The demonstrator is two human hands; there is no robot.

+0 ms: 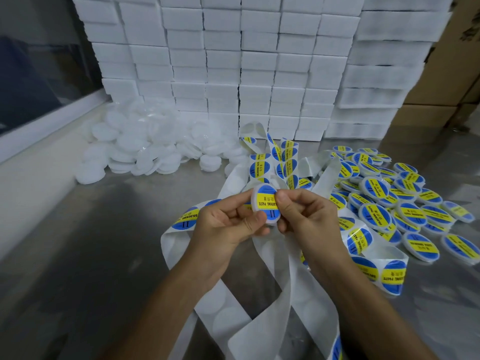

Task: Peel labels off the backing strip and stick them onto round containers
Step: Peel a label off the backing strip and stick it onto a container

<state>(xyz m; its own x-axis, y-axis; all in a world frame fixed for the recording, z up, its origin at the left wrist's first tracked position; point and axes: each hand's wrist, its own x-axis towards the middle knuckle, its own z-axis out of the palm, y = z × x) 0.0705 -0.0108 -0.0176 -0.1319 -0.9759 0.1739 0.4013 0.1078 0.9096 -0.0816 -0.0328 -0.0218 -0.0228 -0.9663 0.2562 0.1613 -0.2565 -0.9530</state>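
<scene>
both hands on one labelled container above the strip

left hand (228, 219) and right hand (304, 214) meet mid-frame, both pinching the same round container (265, 203). container is white, tilted on edge with its face toward the camera, held up off the table. blue and yellow label (267, 201) sits on its face, text reads "soldering paste". left thumb and fingers curl round the container's left and lower rim; right thumb presses on the label's right side, right fingers curled behind. can't tell if the label is fully stuck down at the edge under the thumb.

backing strip (233, 315) loops loosely across the steel table (91, 242) under and between the forearms, mostly bare white with round empty patches; unpeeled labels remain on sections left of the left hand, behind the hands and at right.

pile of labelled containers (405, 203) lies on the table right of the hands, near the strip. heap of plain white containers (145, 146) sits at back left, well apart from the hands. stacked white boxes (233, 61) form a wall behind. cardboard cartons (457, 74) at far right.
</scene>
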